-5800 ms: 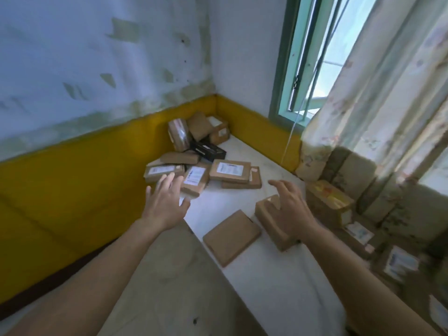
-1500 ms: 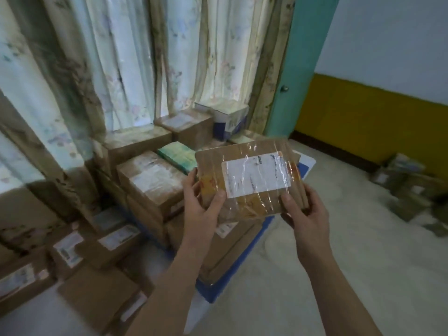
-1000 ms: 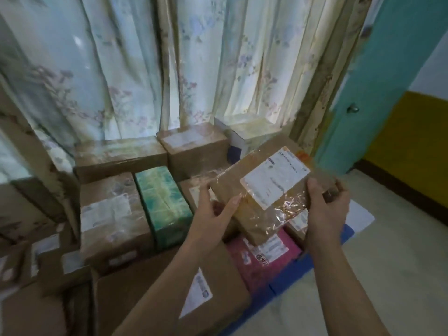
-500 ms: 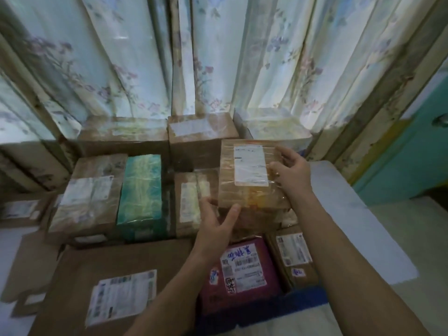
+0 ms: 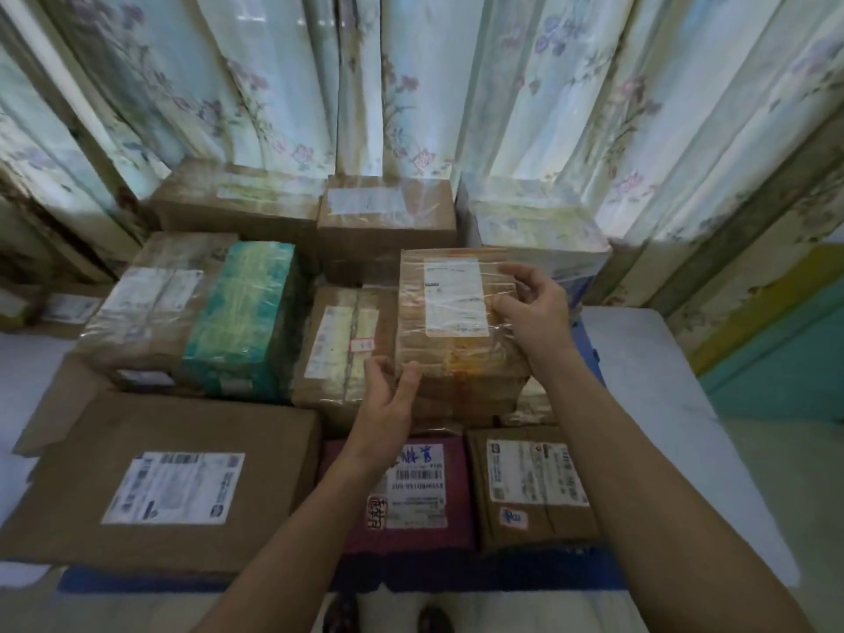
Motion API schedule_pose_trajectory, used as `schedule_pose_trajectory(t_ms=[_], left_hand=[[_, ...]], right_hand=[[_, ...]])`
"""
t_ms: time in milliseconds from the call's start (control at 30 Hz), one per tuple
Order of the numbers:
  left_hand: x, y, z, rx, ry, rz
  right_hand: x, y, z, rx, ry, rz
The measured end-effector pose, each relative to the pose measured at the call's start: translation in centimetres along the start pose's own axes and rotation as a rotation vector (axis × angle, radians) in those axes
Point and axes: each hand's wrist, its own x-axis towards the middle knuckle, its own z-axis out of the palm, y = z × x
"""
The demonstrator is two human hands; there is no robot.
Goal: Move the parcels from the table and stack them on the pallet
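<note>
Currently the left hand [image 5: 388, 404] grips the near left corner of the taped parcel [image 5: 456, 331]; the right hand [image 5: 534, 308] pinches its far right edge. Between both grips, the parcel rests atop stacked boxes on the blue pallet [image 5: 493, 577].
</note>
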Motion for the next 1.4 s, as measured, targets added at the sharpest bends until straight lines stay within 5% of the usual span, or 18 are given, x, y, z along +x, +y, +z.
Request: schedule_pose_trajectory(t_ms=[667,800,900,1067,1400], left_hand=[[1.2,-1.5,-0.6,0.130,0.275,-0.002],[1.4,-2.0,-0.4,0.177,0.278,-0.009],[1.3,-2.0,-0.2,0.183,0.288,-0.003],[1.2,-2.0,-0.2,0.223,0.272,0.006],[1.0,-1.8,-0.3,0.247,0.255,-0.010]], right_hand=[[2.1,1.8,1.5,-0.072,-0.085,-0.008],[4.0,2.1,-2.6,-0.335,0.280,-0.173],[7.2,2.1,-6.6,-0.382,0.542,-0.070],[10.4,2.6,-9.5,-0.336,0.190,0.100],[10.2,2.3,-9.4,-0.350,0.130,-0.006]])
